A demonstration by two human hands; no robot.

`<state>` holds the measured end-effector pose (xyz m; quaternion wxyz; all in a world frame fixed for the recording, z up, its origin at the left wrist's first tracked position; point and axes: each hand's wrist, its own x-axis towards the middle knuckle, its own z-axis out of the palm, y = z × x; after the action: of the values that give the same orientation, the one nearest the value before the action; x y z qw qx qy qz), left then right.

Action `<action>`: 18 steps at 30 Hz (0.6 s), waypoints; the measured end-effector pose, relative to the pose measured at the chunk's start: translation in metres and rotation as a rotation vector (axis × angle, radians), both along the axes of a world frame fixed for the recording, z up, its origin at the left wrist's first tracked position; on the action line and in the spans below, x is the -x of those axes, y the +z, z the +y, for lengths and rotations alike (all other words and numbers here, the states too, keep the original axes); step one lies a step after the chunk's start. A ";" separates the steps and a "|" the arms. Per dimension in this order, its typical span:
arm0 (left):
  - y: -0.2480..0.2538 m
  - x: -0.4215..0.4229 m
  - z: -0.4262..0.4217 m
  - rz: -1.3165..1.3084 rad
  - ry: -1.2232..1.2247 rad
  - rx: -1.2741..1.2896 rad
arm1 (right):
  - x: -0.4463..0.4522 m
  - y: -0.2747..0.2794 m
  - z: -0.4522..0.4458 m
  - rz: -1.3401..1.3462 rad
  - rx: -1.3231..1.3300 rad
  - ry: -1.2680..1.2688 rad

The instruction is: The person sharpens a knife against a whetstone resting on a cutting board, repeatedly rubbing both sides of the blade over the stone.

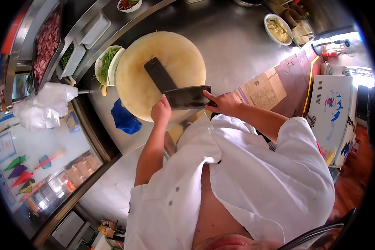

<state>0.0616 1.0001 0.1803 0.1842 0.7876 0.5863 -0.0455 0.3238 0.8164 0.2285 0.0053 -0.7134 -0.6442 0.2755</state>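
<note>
A cleaver with a broad dark blade is held crosswise over the near edge of a round chopping block. My right hand is closed at its handle end, with the index finger reaching along the blade. At the other end, my left hand has its thumb and fingers closed on the blade's end. A long dark bar, which looks like a sharpening stone, lies on the block; its near end meets the cleaver. A blue cloth lies beside the block on the left.
A white bowl of green stalks stands left of the block. Further left are a tray of chopped meat and white containers. Flattened cardboard lies to the right. A bowl of pale food is at the upper right.
</note>
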 end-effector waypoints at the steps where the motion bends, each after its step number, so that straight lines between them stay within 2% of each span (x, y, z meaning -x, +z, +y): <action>1: -0.001 -0.003 0.007 0.001 -0.006 0.004 | 0.000 -0.007 -0.001 -0.016 -0.020 0.006; 3: -0.008 -0.013 0.042 0.001 -0.003 -0.041 | -0.005 0.030 0.044 -0.010 0.220 -0.050; 5: -0.002 -0.028 0.086 -0.004 0.001 -0.035 | -0.017 0.017 0.077 0.020 0.119 -0.086; 8: -0.003 -0.031 0.091 -0.042 0.012 -0.082 | -0.019 0.019 0.085 0.027 0.084 -0.081; 11: -0.006 -0.015 0.037 -0.040 0.054 -0.018 | -0.008 0.037 0.046 0.018 0.214 -0.049; 14: -0.006 0.003 -0.004 -0.099 0.062 -0.039 | -0.003 0.024 0.018 0.020 0.200 0.005; 17: -0.014 -0.006 0.031 0.014 0.040 -0.061 | -0.012 0.019 0.042 0.015 0.170 0.011; 18: -0.006 -0.015 0.053 -0.034 0.049 -0.033 | -0.015 0.020 0.063 -0.007 0.162 -0.002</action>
<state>0.0762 1.0528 0.1739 0.1820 0.7766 0.6029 -0.0178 0.3389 0.8797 0.2482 -0.0545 -0.7130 -0.6193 0.3243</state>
